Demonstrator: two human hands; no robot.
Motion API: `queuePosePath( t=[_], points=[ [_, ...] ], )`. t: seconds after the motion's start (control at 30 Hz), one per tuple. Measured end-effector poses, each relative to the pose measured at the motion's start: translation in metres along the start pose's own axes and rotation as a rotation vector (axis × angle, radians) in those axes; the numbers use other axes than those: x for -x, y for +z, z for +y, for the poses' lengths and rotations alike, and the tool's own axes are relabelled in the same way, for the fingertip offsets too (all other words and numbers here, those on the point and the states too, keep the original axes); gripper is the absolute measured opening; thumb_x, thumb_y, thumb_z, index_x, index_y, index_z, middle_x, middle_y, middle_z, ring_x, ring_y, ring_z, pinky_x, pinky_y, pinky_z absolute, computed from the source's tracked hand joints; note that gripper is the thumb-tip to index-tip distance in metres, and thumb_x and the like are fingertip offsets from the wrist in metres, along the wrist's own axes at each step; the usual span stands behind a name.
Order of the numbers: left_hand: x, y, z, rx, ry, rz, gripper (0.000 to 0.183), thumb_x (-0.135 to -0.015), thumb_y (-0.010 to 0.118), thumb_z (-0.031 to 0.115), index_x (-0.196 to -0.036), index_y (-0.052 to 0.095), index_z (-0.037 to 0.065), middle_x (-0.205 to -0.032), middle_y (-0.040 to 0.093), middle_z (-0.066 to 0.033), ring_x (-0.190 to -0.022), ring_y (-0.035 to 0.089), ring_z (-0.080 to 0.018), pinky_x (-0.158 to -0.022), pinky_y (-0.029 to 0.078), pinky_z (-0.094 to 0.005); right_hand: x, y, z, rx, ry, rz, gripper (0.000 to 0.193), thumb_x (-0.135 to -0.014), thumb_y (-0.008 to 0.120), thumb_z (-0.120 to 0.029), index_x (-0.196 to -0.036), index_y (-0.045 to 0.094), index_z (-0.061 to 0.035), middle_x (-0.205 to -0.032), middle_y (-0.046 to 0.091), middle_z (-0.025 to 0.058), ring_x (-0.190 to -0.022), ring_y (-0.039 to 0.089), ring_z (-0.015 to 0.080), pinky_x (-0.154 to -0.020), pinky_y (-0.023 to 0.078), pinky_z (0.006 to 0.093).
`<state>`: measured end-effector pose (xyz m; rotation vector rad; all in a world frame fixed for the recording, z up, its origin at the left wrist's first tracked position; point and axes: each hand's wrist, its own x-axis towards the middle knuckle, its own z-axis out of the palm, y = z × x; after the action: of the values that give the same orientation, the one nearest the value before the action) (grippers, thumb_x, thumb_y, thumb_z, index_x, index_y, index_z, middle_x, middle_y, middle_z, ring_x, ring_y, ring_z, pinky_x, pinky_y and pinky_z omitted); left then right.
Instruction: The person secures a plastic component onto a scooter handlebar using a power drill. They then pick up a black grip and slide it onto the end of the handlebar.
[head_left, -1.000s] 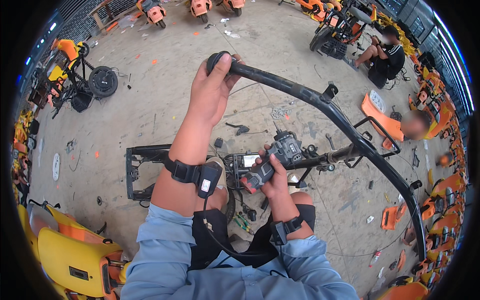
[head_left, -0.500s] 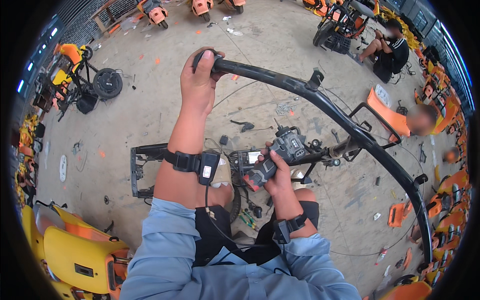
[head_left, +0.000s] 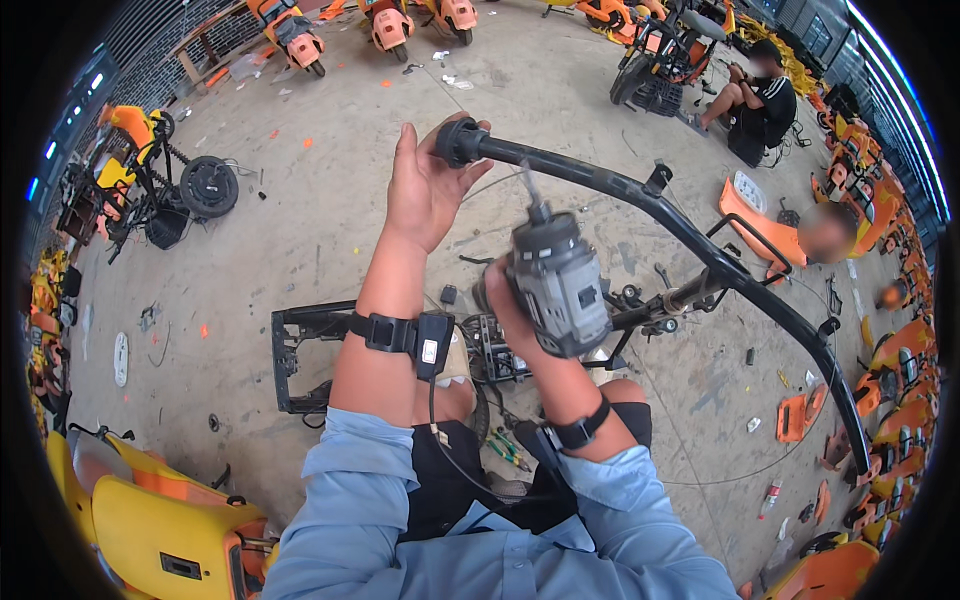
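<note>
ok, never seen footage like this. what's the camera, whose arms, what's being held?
One view only: a fisheye camera on a person's head, looking down at their own bare arms, so straight edges bend near the rim. The left hand grips the end of a black curved handlebar. The right hand holds a grey power drill, bit pointing up toward the bar. Both wrists wear black straps. Below lies concrete floor with a black metal frame and scattered orange parts. Another person sits farther back.
</note>
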<state>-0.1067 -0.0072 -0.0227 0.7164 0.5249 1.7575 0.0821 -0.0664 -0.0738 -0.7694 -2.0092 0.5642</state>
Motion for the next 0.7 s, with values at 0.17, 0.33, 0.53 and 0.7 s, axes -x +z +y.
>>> queuePosePath(
  t=[0.17,0.33,0.53,0.7],
  points=[
    [0.006,-0.014,0.014,0.007,0.038,0.161,0.071,-0.107,0.024,0.055,-0.145,0.043,-0.001,-0.136,0.057,-0.0188,-0.121,0.059,-0.0309,-0.107,0.049,-0.045,-0.045,0.071,-0.004,-0.421,0.156,0.382,0.021,-0.087,0.071,-0.019,-0.09,0.066,0.0012,-0.081,0.068,0.0186,-0.069,0.065,0.0303,-0.062,0.05,0.038],
    [0.0,-0.046,0.019,0.203,0.024,0.18,0.051,-0.107,0.038,0.04,-0.131,0.051,-0.003,-0.126,0.061,-0.021,-0.114,0.062,-0.0341,-0.103,0.052,-0.0429,-0.038,0.084,-0.01,-0.47,0.343,0.073,0.026,-0.081,0.075,-0.012,-0.099,0.067,0.004,-0.087,0.071,0.0188,-0.078,0.07,0.0244,-0.073,0.054,0.0348],
    [0.002,-0.044,0.006,0.32,-0.03,0.233,0.038,-0.105,0.048,0.028,-0.127,0.055,-0.003,-0.121,0.064,-0.021,-0.115,0.063,-0.0319,-0.103,0.053,-0.0432,0.008,0.039,0.015,-0.314,0.295,0.069,0.023,-0.085,0.075,-0.011,-0.105,0.07,-0.0018,-0.089,0.072,0.0095,-0.077,0.068,0.0196,-0.071,0.053,0.0343],
    [0.039,-0.019,-0.023,0.087,-0.283,0.214,0.044,-0.103,0.048,0.039,-0.117,0.063,0.001,-0.111,0.069,-0.0147,-0.104,0.067,-0.0253,-0.096,0.053,-0.039,0.023,0.039,0.006,-0.387,0.37,0.149,0.018,-0.084,0.074,-0.009,-0.099,0.068,-0.0001,-0.083,0.068,0.0086,-0.072,0.063,0.0181,-0.068,0.052,0.0351]
  ],
)
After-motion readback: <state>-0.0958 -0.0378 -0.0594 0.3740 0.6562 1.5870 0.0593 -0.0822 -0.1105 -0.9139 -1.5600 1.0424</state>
